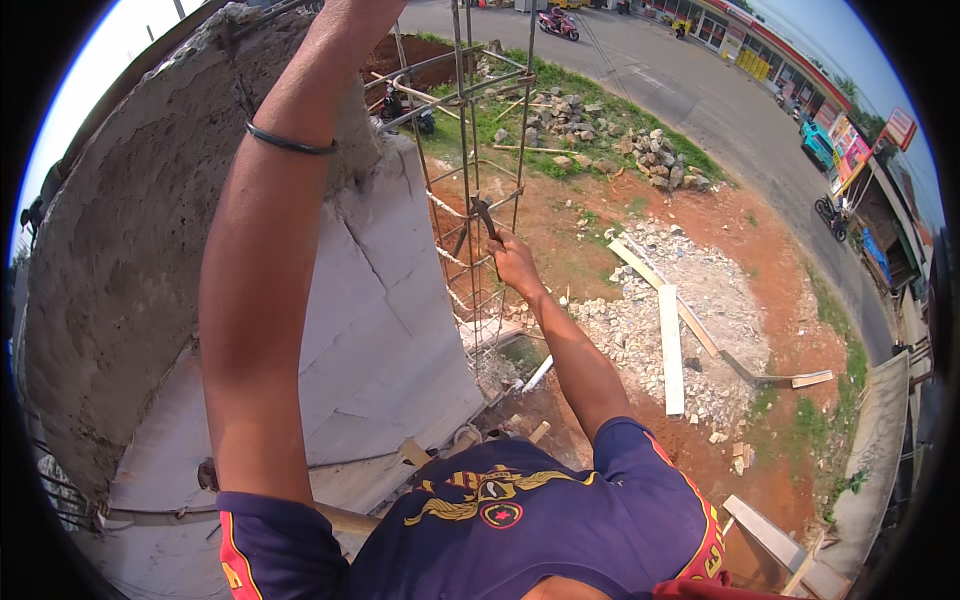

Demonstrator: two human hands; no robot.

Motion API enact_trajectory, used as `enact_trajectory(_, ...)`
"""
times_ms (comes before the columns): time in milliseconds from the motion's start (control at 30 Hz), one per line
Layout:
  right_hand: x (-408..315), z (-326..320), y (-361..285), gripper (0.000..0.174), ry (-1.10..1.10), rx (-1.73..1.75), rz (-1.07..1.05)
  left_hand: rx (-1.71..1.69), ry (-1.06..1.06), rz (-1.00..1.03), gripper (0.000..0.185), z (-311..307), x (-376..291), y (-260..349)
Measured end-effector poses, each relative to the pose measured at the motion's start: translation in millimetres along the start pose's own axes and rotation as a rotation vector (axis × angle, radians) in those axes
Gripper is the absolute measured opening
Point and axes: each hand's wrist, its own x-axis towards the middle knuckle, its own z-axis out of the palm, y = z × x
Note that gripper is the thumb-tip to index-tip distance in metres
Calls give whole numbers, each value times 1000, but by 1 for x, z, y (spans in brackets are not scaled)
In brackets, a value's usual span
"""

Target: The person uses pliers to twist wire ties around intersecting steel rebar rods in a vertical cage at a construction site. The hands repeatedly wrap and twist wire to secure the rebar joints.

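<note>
My right hand [515,262] is closed around a dark metal hand tool [484,214], perhaps pincers or a hammer, whose head is against or just before a rebar column cage [470,150]. Upright steel bars and bent stirrups make up this cage. My left arm, with a dark band [291,141] at the wrist, reaches up across the view. My left hand [365,11] is mostly cut off by the top edge, so its fingers and anything in them are hidden. Beside the cage stands a white-faced formwork panel [375,315], with rough concrete [135,195] above and left of it.
The ground lies well below. It holds rubble [720,292], boards [671,349] and a heap of stones [660,154]. Timber pieces [415,453] stick out near my torso. A road [690,82] with a red motorcycle [559,24] runs beyond, and a low wall [874,450] borders the right.
</note>
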Motion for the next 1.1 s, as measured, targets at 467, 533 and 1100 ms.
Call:
enact_trajectory(467, 4, -97, -229, 15, 537, -122, -410, -796, -56, -652, 74, 7, -168, 96)
enact_trajectory(533, 17, -125, -267, 15, 571, -297, -467, -1004, -223, -622, 79, 8, -152, 99)
enact_trajectory(1100, 85, -226, -401, 15, 197, -1219, -624, -2158, -366, -721, 70, 35, -36, 116)
